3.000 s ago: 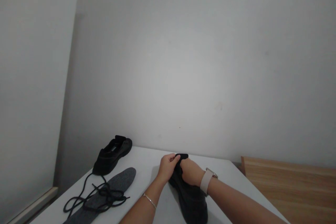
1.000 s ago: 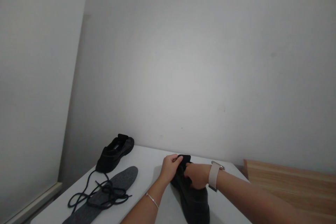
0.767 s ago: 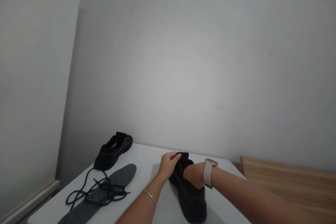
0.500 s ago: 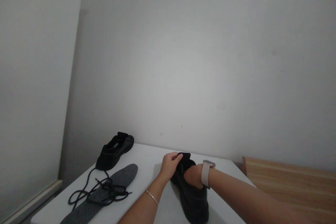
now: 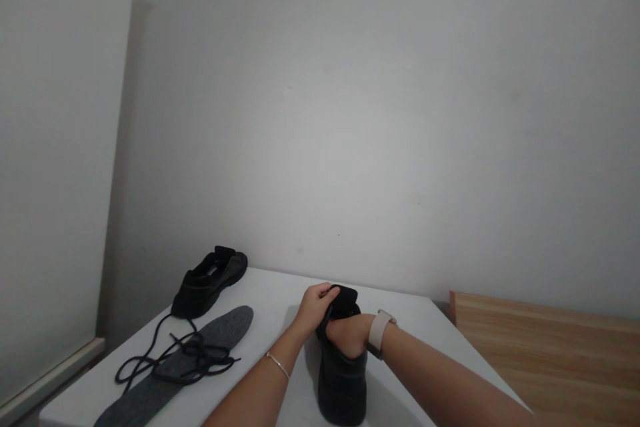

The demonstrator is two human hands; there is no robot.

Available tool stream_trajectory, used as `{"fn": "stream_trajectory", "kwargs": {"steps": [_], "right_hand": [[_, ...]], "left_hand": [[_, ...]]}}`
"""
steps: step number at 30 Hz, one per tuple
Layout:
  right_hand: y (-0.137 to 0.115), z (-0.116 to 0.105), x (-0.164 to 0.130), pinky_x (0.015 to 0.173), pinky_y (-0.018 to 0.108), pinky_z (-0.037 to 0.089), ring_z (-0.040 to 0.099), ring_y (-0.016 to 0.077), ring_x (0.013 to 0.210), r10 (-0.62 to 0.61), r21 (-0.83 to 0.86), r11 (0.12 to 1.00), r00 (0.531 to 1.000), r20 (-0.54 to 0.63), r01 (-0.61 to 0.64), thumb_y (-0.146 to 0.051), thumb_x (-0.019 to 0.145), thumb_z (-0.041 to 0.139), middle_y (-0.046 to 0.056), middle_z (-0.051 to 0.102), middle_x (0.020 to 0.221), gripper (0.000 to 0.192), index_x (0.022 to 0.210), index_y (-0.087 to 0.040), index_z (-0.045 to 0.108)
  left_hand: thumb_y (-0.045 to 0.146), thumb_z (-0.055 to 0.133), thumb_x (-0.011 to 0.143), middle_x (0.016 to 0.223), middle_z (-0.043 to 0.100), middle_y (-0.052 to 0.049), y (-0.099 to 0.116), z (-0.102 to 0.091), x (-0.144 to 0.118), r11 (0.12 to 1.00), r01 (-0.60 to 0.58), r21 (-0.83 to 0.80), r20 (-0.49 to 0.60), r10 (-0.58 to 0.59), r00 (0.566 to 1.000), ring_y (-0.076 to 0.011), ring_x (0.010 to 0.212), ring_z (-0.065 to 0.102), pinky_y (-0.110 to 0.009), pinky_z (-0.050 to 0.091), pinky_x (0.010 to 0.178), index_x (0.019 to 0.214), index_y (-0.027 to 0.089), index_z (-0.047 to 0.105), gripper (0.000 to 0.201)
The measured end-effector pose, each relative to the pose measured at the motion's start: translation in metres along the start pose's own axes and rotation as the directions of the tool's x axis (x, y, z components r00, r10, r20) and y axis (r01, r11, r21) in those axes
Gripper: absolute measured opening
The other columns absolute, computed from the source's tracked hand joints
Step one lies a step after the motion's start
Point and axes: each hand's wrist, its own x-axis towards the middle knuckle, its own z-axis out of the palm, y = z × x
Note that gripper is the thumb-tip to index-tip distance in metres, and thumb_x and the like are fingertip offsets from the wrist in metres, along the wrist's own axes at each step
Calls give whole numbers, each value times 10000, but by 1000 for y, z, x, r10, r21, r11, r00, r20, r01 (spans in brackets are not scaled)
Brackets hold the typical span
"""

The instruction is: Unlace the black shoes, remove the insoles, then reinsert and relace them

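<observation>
The near shoe [image 5: 343, 390] stands on the white table [image 5: 275, 293], left hand [image 5: 314, 307] pinching its tongue [image 5: 345, 295], right hand [image 5: 351, 333] sunk inside; I can't tell what it grips. Laces [image 5: 203, 351] and a grey insole [image 5: 227, 328] already lie out; the work within looks unfinished.

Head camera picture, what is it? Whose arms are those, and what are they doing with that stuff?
There's no robot here, just a person's bare hands. The camera sits on their head, looking forward and down, so you see roughly what they see. The left hand pinches the tongue of a black shoe. The right hand reaches inside that shoe, so its fingers are hidden. On the white table are another shoe, a grey insole and dark laces tangled partly over the insole.
</observation>
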Motion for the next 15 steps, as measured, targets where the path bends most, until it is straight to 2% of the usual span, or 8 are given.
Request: {"fn": "stream_trajectory", "kwargs": {"steps": [3, 7, 11, 15], "right_hand": [[-8, -4, -1, 489, 247, 471, 615, 198, 553, 24, -117, 993, 993, 118, -10, 36, 569, 613, 90, 712, 637, 210, 728, -54, 716], [-16, -11, -10, 628, 313, 501, 664, 278, 725, 11, -208, 978, 986, 169, 25, 28, 592, 590, 175, 726, 820, 252, 786, -45, 733], [-18, -11, -18, 766, 350, 491, 666, 312, 850, 6, -222, 975, 990, 140, 25, 6, 636, 598, 156, 731, 845, 234, 750, -125, 754], [-15, -4, -14, 843, 367, 472, 654, 320, 917, 22, -138, 990, 998, 57, -14, 31, 594, 638, 125, 736, 837, 258, 719, -165, 750]], "left_hand": [[477, 598, 728, 572, 498, 19, 1, 0, 0, 999, 18, -36, 13, -18, 1000, -120, 580, 426, -243, 326, 556, 607, 137, 579, 362], [487, 593, 728, 567, 490, 24, 2, 0, -1, 998, 34, -43, 18, -34, 999, -117, 570, 414, -243, 321, 556, 614, 141, 568, 366], [477, 587, 737, 554, 460, 34, 1, 1, -1, 997, 33, -64, 34, -31, 999, -108, 555, 394, -239, 306, 544, 614, 141, 551, 360], [459, 589, 744, 552, 457, 35, 1, 1, -1, 998, 17, -66, 32, -15, 999, -107, 558, 395, -242, 311, 554, 609, 136, 558, 352]]}}
